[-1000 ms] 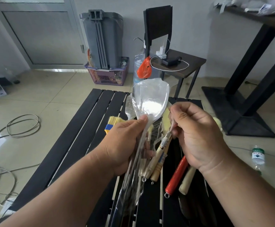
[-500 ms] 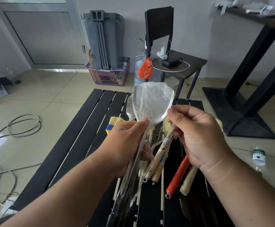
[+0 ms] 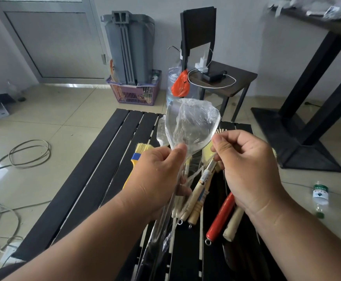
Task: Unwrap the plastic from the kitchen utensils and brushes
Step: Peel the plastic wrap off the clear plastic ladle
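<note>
step: peeling plastic off spatula | left hand gripping its neck; right hand pinching film edge | next: pulling film clear

Both hands grip the plastic-wrapped spatula.

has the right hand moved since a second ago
Yes. The right hand has risen slightly: its thumb now sits beside the edge of the wrapped spatula head, where before it was further below it.
</note>
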